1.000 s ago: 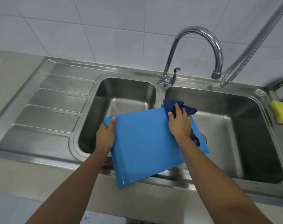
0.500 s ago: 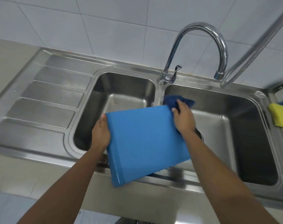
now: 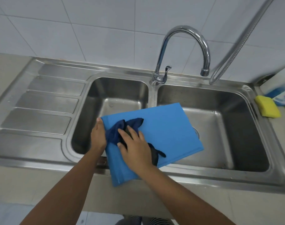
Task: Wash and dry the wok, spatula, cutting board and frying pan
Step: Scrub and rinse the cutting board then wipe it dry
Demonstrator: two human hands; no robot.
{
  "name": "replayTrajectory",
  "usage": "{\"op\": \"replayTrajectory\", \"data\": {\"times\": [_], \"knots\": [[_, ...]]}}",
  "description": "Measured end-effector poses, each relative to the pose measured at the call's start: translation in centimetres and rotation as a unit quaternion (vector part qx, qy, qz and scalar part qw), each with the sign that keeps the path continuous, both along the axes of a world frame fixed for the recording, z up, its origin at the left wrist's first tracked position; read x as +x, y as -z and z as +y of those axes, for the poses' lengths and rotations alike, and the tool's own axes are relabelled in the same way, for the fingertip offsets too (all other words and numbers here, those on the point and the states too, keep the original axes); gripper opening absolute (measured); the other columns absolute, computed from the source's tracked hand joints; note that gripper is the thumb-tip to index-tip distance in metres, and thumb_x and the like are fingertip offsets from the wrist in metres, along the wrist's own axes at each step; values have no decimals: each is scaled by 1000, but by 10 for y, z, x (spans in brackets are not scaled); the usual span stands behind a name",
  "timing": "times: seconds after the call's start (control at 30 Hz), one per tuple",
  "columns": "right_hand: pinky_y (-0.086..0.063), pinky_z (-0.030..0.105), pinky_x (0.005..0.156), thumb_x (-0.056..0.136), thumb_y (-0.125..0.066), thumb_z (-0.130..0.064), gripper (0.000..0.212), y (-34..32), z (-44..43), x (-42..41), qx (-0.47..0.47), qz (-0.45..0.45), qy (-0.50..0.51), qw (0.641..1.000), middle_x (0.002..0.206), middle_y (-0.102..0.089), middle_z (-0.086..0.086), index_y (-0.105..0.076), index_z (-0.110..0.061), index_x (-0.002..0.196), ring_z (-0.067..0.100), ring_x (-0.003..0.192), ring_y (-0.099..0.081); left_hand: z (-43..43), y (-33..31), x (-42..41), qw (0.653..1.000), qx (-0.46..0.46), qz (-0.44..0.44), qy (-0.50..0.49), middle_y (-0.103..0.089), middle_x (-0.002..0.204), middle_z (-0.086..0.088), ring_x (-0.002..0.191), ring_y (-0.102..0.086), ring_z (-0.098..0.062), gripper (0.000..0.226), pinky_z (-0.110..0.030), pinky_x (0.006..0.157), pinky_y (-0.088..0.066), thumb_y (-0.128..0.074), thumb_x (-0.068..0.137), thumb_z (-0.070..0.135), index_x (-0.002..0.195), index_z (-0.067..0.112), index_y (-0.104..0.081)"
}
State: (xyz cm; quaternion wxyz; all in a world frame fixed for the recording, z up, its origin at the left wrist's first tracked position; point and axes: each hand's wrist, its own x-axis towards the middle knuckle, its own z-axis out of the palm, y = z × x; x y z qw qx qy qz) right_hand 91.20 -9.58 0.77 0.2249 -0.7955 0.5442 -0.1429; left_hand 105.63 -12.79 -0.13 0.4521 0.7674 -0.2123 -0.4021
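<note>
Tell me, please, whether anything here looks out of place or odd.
Nothing stands out. The left hand grips the board over the sink, the right hand presses a cloth on it, and a sponge lies right of the sink.

The right hand slid the dark blue cloth from the far right corner of the cutting board across its top face to the left edge, ending just beside the left hand. The board swung flatter, and its right edge reached further out over the sink's right basin.
</note>
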Motion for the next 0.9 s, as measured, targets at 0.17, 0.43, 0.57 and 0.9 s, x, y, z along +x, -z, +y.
{"op": "replayTrajectory", "data": {"times": [0.17, 0.43, 0.57, 0.9], "knots": [[-35, 42, 108, 95, -50, -42, 52, 22, -101, -59, 6, 6, 46, 999, 156, -32, -1, -37, -35, 146, 29, 138, -31, 2, 1, -1, 999, 6, -27, 17, -58, 119, -6, 107, -53, -20, 64, -33, 92, -38, -20, 102, 54, 128, 10, -58], [-35, 46, 99, 98, -45, -36, 51, 36, -69, -132, 31, 70, 365, 928, 150, -35, 11, -35, -28, 148, 40, 119, -37, 1, 7, -2, 999, 3, -28, 16, -62, 120, -7, 109, -58, -24, 66, -41, 100, -43, -22, 100, 60, 124, 13, -61], [-42, 41, 92, 92, -59, -32, 54, 8, 23, -28, -11, 32, 248, 968, 143, -44, 6, -43, -26, 143, 32, 105, -46, 0, 6, -2, 999, 3, -35, 17, -61, 123, -10, 112, -57, -27, 68, -45, 103, -43, -22, 99, 60, 126, 10, -60], [-44, 43, 90, 91, -61, -29, 55, 27, 14, -93, -62, 80, 212, 972, 140, -48, 9, -45, -22, 143, 35, 101, -51, 0, 7, 1, 999, -2, -40, 37, -59, 119, -10, 109, -56, -26, 65, -40, 99, -42, -21, 102, 55, 125, 8, -60]]}}
